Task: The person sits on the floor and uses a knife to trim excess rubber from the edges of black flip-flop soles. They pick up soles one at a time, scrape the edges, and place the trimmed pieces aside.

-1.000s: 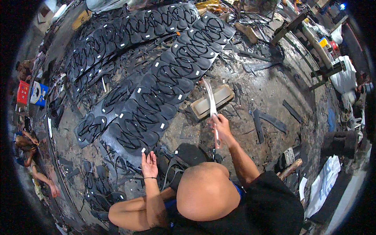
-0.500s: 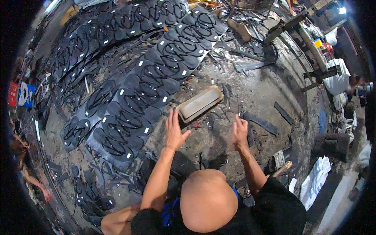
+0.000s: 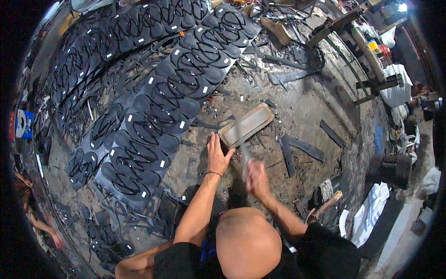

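Observation:
A rectangular block (image 3: 251,122) with a pale grey, worn top and a tan rim, which looks like a sharpening stone, lies slantwise on the floor in front of me. My left hand (image 3: 217,156) is at its near left end, fingers stretched and thumb apart; whether it presses on the block I cannot tell. In my right hand (image 3: 258,179), closed and smeared by motion, is a knife (image 3: 242,144). Its thin grey blade, also blurred, reaches up over the near long side of the block.
Long rows of black thong sandals (image 3: 174,90) with white tags lie to the left. Dark rubber strips (image 3: 302,148) are on the floor at right. A wooden frame (image 3: 344,56) stands far right, a white sack (image 3: 371,211) near right. Another person's arm (image 3: 44,225) shows at far left.
My right hand has moved left toward the block, and a knife now shows in it. The left hand has stayed by the block's end. The whole view has shifted slightly.

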Tool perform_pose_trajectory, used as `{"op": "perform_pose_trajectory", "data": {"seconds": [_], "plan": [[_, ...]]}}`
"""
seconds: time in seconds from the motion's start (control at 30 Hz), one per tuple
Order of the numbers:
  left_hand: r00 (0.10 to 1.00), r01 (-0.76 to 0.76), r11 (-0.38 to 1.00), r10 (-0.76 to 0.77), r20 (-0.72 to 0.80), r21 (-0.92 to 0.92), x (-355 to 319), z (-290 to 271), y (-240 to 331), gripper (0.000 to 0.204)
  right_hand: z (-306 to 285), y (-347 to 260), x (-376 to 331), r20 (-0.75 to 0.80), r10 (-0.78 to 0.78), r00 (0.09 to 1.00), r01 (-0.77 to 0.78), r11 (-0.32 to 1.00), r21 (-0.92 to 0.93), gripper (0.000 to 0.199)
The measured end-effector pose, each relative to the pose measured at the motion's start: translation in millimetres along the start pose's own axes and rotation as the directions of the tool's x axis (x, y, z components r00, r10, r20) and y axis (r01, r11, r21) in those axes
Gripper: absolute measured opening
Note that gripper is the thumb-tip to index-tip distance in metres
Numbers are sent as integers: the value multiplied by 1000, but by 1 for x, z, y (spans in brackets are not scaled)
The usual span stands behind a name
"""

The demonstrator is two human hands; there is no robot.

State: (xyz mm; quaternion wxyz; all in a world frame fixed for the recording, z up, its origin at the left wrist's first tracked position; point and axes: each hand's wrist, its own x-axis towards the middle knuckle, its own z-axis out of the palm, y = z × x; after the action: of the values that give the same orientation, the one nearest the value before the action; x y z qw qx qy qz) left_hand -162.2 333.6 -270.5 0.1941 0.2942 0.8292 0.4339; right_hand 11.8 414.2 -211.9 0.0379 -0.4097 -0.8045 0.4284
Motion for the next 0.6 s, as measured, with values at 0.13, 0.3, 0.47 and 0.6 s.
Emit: {"op": "perform_pose_trajectory", "data": {"seconds": [0.13,0.3,0.47,0.6], "plan": [[994,-107,989,105,33,100,5,-2,-9,91,-25,-19,36,-149,-475,867,415,855,-313,62],[987,-33,997,22,160,70,14,-4,12,89,-43,2,82,-168,-249,954,109,807,-580,70],[988,6,995,-21,151,100,13,-11,-1,89,16,8,-33,143,-128,981,133,991,-27,61],[984,6,996,-22,177,89,11,-6,9,89,-40,1,88,-289,-318,903,155,869,-470,64]]}}
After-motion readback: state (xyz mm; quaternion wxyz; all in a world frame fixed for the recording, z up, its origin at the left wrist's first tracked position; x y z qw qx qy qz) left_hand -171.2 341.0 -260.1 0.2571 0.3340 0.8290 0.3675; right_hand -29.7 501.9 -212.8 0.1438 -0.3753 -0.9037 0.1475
